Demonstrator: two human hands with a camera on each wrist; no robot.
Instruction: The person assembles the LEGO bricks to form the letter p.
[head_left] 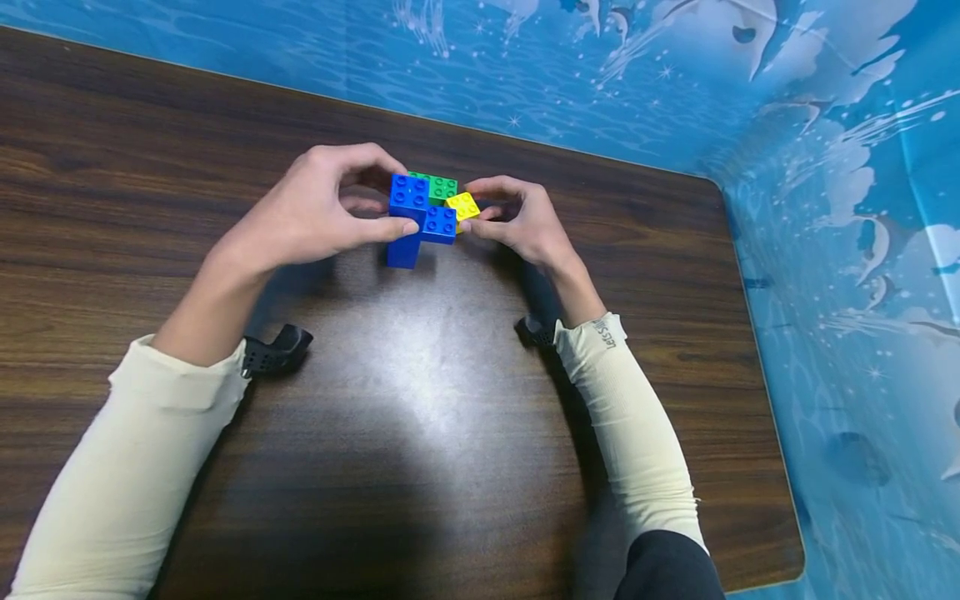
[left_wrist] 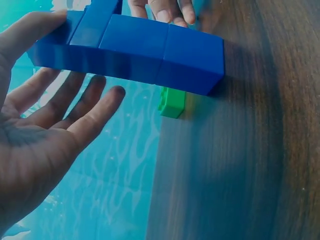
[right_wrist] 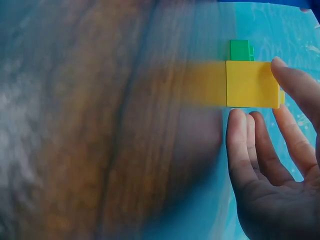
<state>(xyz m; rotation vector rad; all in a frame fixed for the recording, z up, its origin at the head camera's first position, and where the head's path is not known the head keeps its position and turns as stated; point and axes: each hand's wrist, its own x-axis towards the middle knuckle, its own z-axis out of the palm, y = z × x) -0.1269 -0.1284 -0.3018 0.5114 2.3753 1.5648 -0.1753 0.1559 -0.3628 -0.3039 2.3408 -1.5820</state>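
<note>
A tall blue toy-brick tower [head_left: 402,252] stands on the table, its studded top level with my left hand [head_left: 311,204]. That hand holds the tower near its top, thumb on the front face and the other fingers behind. In the left wrist view the tower [left_wrist: 135,47] shows several blue bricks stacked. A lower blue brick [head_left: 439,225] juts out to the tower's right. My right hand [head_left: 525,221] pinches a yellow brick [head_left: 462,204], which sits slightly turned beside the lower blue brick. Behind them is a green brick [head_left: 443,190], partly hidden by the blue ones.
The dark wood-grain table [head_left: 420,467] reflects a bright patch of light in the middle. A blue sea-patterned sheet [head_left: 465,67] stands along its far and right edges. Black wrist devices [head_left: 277,350] are worn at both cuffs.
</note>
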